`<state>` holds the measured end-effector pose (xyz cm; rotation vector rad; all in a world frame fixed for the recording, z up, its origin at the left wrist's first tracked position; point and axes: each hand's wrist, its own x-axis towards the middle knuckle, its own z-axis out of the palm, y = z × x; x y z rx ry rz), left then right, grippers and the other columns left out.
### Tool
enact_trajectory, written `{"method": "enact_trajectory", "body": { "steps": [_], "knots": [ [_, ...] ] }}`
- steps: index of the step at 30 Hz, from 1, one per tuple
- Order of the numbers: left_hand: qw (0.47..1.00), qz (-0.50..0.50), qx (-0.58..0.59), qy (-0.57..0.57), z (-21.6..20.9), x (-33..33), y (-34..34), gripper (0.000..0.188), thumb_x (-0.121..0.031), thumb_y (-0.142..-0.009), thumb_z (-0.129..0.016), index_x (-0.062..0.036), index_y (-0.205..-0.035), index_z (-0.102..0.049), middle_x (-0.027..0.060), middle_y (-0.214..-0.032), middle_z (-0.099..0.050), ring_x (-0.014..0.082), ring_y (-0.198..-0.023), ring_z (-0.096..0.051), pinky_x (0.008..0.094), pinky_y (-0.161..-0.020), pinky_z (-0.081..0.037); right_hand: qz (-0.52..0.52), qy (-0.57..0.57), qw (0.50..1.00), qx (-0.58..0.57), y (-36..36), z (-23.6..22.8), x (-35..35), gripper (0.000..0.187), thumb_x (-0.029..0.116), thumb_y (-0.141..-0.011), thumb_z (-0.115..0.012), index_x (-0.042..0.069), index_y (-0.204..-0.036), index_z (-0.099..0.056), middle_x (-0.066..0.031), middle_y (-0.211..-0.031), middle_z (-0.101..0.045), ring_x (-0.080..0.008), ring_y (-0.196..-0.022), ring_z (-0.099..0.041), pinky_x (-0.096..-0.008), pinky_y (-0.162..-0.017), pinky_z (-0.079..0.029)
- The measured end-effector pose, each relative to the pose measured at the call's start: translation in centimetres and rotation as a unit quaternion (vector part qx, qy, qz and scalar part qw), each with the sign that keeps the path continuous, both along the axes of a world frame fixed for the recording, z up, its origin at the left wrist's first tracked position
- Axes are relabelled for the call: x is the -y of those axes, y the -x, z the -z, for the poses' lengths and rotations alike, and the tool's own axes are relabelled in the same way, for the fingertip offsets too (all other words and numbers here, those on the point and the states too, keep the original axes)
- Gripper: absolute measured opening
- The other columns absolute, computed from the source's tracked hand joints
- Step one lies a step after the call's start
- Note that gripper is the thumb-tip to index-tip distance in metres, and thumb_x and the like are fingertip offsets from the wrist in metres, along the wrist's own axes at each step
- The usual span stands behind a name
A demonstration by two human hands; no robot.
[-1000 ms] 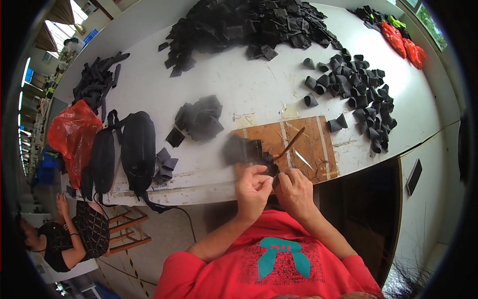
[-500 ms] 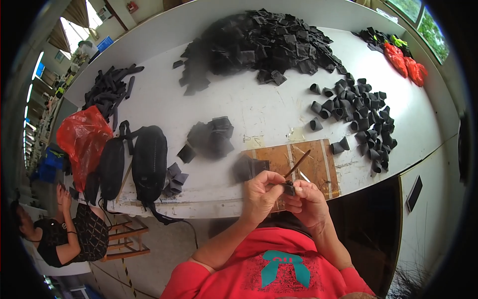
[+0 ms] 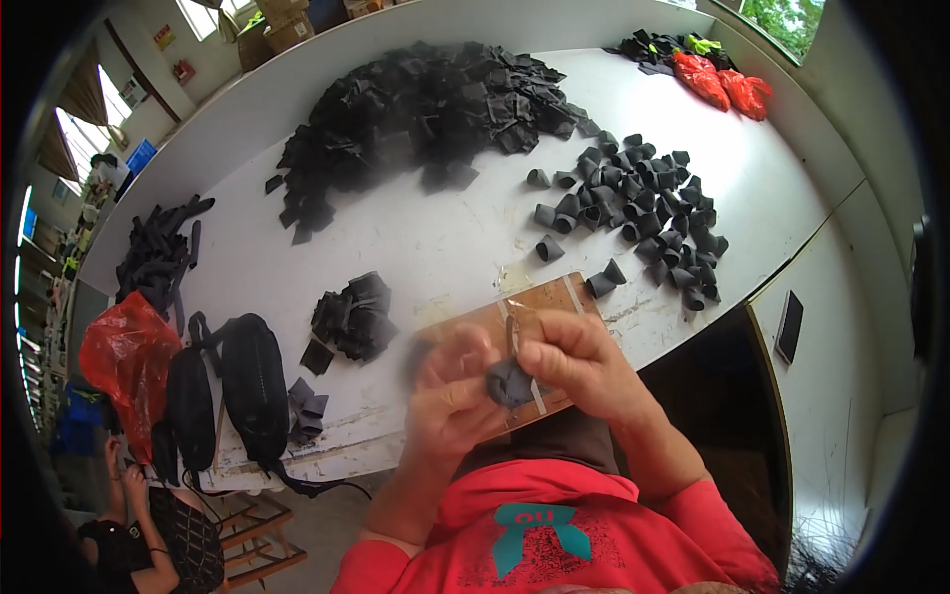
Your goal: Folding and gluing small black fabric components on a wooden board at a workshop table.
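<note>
Pinching a dark grey fabric loop (image 3: 510, 385) with left hand (image 3: 448, 386) and right hand (image 3: 581, 362). Holding it above the brown wooden board (image 3: 550, 297).

Board (image 3: 542, 300) lies on table (image 3: 435, 252)

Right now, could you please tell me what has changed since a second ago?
The bare left hand and bare right hand have risen nearer the camera, the small dark-grey fabric piece between them now looking rounder; no release is visible. The heap of black fabric squares and cluster of dark-grey fabric tubes stayed put.
</note>
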<state>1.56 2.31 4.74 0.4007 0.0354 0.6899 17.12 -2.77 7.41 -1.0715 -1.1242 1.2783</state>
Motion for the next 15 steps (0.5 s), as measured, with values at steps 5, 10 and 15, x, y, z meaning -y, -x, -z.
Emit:
{"method": "enact_trajectory", "body": {
  "steps": [5, 10, 15],
  "knots": [
    [0.993, -0.047, -0.095, 0.056, -0.7, -2.4, -1.3, 0.021, 0.003, -0.085, -0.043, -0.0028, -0.105, -0.047, 0.0113, -0.074, -0.056, 0.0025, -0.033, -0.027, 0.0177, -0.033, -0.024, -0.054, 0.073, 0.99, -0.108, -1.7, 0.4, -3.5, 0.029, 0.028, -0.087, -0.054, 0.003, -0.072, -0.053, 0.0022, -0.059, -0.046, -0.0041, -0.051, -0.039, -0.0198, -0.046, -0.03],
    [0.985, -0.052, -0.153, -0.06, 0.6, -1.7, -1.4, 0.018, -0.003, -0.083, -0.056, -0.0045, -0.099, -0.049, 0.0071, -0.074, -0.059, 0.0011, -0.035, -0.029, 0.0163, -0.032, -0.021, -0.065, 0.043, 0.978, -0.195, -1.3, 3.0, -2.4, 0.026, 0.027, -0.088, -0.053, 0.006, -0.072, -0.054, 0.0039, -0.06, -0.046, -0.005, -0.053, -0.038, -0.0189, -0.05, -0.03],
    [0.747, -0.364, -0.369, -0.416, -0.1, -2.0, -2.5, 0.034, -0.004, -0.085, -0.054, 0.0041, -0.116, -0.042, 0.0101, -0.086, -0.059, 0.0065, -0.065, -0.052, 0.0171, -0.056, -0.043, -0.043, 0.046, 0.994, -0.088, -1.5, 2.2, -2.7, 0.023, 0.023, -0.087, -0.055, 0.002, -0.077, -0.055, 0.0011, -0.059, -0.046, -0.0059, -0.055, -0.041, -0.0224, -0.05, -0.033]
  ]
}}
